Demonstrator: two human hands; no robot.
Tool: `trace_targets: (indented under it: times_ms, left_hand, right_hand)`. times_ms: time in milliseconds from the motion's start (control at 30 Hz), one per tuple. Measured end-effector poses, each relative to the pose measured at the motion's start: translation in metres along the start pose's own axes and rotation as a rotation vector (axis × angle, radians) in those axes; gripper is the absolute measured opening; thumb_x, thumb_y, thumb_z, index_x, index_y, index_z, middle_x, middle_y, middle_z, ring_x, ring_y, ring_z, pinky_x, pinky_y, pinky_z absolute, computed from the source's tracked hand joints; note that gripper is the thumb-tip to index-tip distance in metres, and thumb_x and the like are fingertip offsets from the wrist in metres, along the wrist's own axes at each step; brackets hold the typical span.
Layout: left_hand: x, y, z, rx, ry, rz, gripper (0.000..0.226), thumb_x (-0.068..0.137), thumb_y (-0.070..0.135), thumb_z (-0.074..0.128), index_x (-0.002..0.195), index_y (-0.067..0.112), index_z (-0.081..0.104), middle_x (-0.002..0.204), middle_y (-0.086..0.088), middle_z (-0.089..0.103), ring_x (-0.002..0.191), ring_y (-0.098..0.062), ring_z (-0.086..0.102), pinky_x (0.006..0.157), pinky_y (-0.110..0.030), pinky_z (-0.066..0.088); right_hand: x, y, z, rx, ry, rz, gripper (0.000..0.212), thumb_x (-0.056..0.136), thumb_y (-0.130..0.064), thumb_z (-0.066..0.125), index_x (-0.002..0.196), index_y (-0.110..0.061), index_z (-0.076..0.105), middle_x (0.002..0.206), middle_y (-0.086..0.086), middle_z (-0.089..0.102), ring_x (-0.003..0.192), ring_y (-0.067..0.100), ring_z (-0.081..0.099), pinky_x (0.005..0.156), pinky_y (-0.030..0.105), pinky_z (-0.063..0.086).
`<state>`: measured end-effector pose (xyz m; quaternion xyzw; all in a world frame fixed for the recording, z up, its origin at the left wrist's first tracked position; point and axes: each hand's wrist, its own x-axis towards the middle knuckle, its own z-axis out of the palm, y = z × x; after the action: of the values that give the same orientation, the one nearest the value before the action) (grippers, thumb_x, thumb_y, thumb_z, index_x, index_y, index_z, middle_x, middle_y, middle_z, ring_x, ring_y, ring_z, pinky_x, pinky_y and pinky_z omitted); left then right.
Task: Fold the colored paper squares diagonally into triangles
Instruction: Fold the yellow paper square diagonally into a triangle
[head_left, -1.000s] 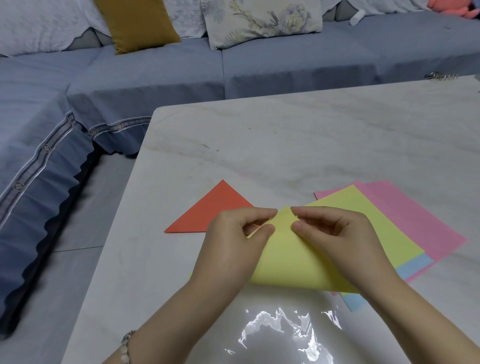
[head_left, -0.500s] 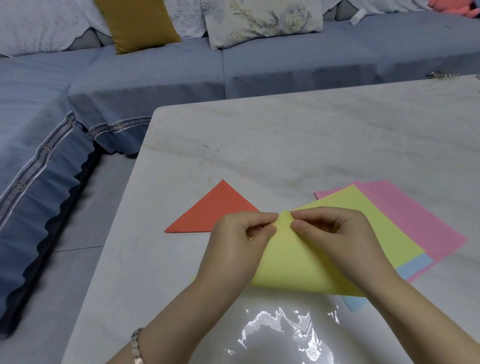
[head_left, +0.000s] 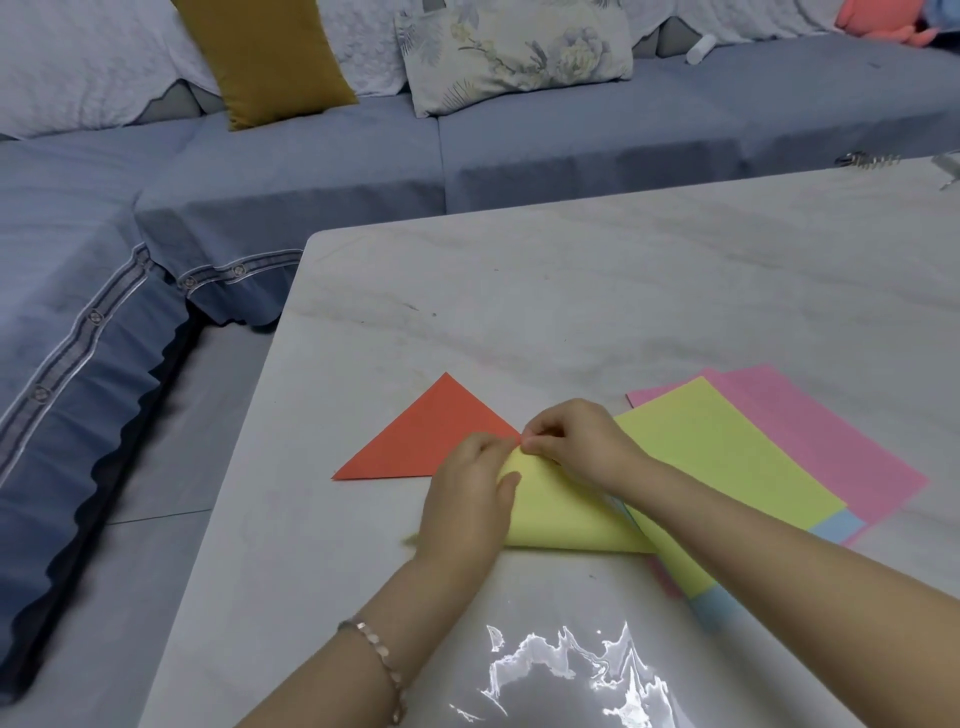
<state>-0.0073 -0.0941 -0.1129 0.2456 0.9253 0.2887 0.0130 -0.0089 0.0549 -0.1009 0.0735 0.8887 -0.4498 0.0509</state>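
A yellow paper square (head_left: 558, 512) lies bent over on itself, its near edge rounded and uncreased. My left hand (head_left: 467, 499) rests on its left part, thumb pressing the sheet. My right hand (head_left: 576, 441) pinches the paper's meeting corners at the top, fingertips touching the left hand's. An orange folded triangle (head_left: 431, 439) lies flat just left of the hands. To the right sits a stack of flat sheets: yellow (head_left: 727, 457) on top, pink (head_left: 831, 447) and light blue (head_left: 836, 525) showing beneath.
The marble table (head_left: 571, 301) has its left edge near the orange triangle. A glossy plastic sleeve (head_left: 566, 670) lies near the front. A blue sofa (head_left: 311, 166) with cushions wraps the far and left sides. Small metal items (head_left: 865, 158) sit at the far right.
Both hands have shifted the pinched corners slightly left and away, toward the orange triangle's right tip. The left thumb now lies flat on the yellow paper.
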Motion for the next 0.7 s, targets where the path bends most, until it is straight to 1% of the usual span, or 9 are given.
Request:
trace_targets:
  times_ms: [67, 100, 133, 200, 267, 367, 500, 600, 700]
  left_hand:
    - [-0.014, -0.006, 0.014, 0.088, 0.031, 0.118, 0.034, 0.086, 0.024, 0.042, 0.103, 0.010, 0.068, 0.111, -0.007, 0.066, 0.100, -0.024, 0.062, 0.084, -0.027, 0.048]
    - [-0.021, -0.009, 0.019, 0.106, 0.030, 0.171, 0.035, 0.088, 0.025, 0.039, 0.098, 0.011, 0.069, 0.110, -0.007, 0.067, 0.102, -0.021, 0.061, 0.087, -0.027, 0.047]
    - [-0.028, -0.012, 0.024, 0.114, 0.012, 0.210, 0.040, 0.093, 0.026, 0.033, 0.098, 0.011, 0.070, 0.111, -0.006, 0.068, 0.107, -0.019, 0.058, 0.093, -0.027, 0.041]
    - [-0.040, -0.018, 0.028, 0.178, -0.100, 0.226, 0.056, 0.100, 0.032, 0.015, 0.109, 0.013, 0.067, 0.119, -0.002, 0.065, 0.116, -0.016, 0.056, 0.101, -0.027, 0.029]
    - [-0.050, -0.026, 0.032, 0.279, -0.201, 0.232, 0.060, 0.100, 0.038, 0.007, 0.122, 0.015, 0.058, 0.130, 0.001, 0.058, 0.123, -0.014, 0.051, 0.106, -0.028, 0.023]
    - [-0.061, -0.034, 0.035, 0.355, -0.290, 0.225, 0.060, 0.098, 0.046, 0.008, 0.133, 0.016, 0.045, 0.141, 0.001, 0.046, 0.133, -0.015, 0.036, 0.106, -0.033, 0.018]
    - [-0.070, -0.039, 0.039, 0.412, -0.290, 0.292, 0.064, 0.094, 0.057, 0.014, 0.138, 0.018, 0.039, 0.146, -0.005, 0.038, 0.136, -0.024, 0.026, 0.102, -0.046, 0.022]
    - [-0.073, -0.038, 0.039, 0.450, -0.291, 0.305, 0.062, 0.091, 0.063, 0.015, 0.141, 0.030, 0.032, 0.148, -0.006, 0.036, 0.137, -0.029, 0.023, 0.100, -0.054, 0.018]
    - [-0.078, -0.036, 0.037, 0.478, -0.263, 0.294, 0.059, 0.089, 0.067, 0.013, 0.143, 0.043, 0.018, 0.150, -0.005, 0.031, 0.136, -0.036, 0.020, 0.099, -0.060, 0.011]
  right_hand:
    - [0.002, 0.008, 0.009, 0.003, 0.029, 0.017, 0.015, 0.083, -0.009, 0.061, 0.071, -0.015, 0.067, 0.071, -0.005, 0.063, 0.068, 0.007, 0.053, 0.060, 0.009, 0.037]
    - [0.002, 0.012, 0.012, 0.010, 0.044, 0.022, 0.017, 0.083, -0.009, 0.060, 0.069, -0.016, 0.065, 0.074, -0.003, 0.064, 0.072, 0.009, 0.054, 0.063, 0.013, 0.039]
    - [0.002, 0.015, 0.015, 0.017, 0.057, 0.032, 0.018, 0.084, -0.009, 0.059, 0.068, -0.017, 0.064, 0.077, -0.001, 0.066, 0.076, 0.011, 0.056, 0.068, 0.017, 0.041]
    - [0.003, 0.019, 0.019, 0.016, 0.076, 0.066, 0.017, 0.085, -0.010, 0.058, 0.071, -0.015, 0.066, 0.084, 0.001, 0.069, 0.083, 0.013, 0.059, 0.076, 0.026, 0.045]
    - [0.004, 0.020, 0.022, -0.008, 0.086, 0.092, 0.016, 0.086, -0.010, 0.056, 0.076, -0.012, 0.069, 0.089, 0.001, 0.070, 0.087, 0.015, 0.060, 0.080, 0.031, 0.047]
    - [0.005, 0.020, 0.026, -0.056, 0.101, 0.096, 0.017, 0.087, -0.011, 0.053, 0.081, -0.011, 0.069, 0.092, 0.001, 0.070, 0.088, 0.016, 0.060, 0.079, 0.032, 0.047]
    - [0.004, 0.020, 0.033, -0.202, 0.122, 0.075, 0.019, 0.088, -0.011, 0.047, 0.086, -0.012, 0.066, 0.093, 0.000, 0.068, 0.089, 0.019, 0.058, 0.075, 0.033, 0.047]
    - [0.003, 0.021, 0.036, -0.301, 0.137, 0.037, 0.021, 0.090, -0.013, 0.044, 0.087, -0.009, 0.064, 0.091, 0.006, 0.067, 0.085, 0.024, 0.057, 0.073, 0.038, 0.048]
    - [0.002, 0.023, 0.040, -0.329, 0.156, 0.022, 0.021, 0.092, -0.015, 0.042, 0.085, -0.009, 0.061, 0.088, 0.006, 0.064, 0.083, 0.024, 0.056, 0.068, 0.037, 0.045]
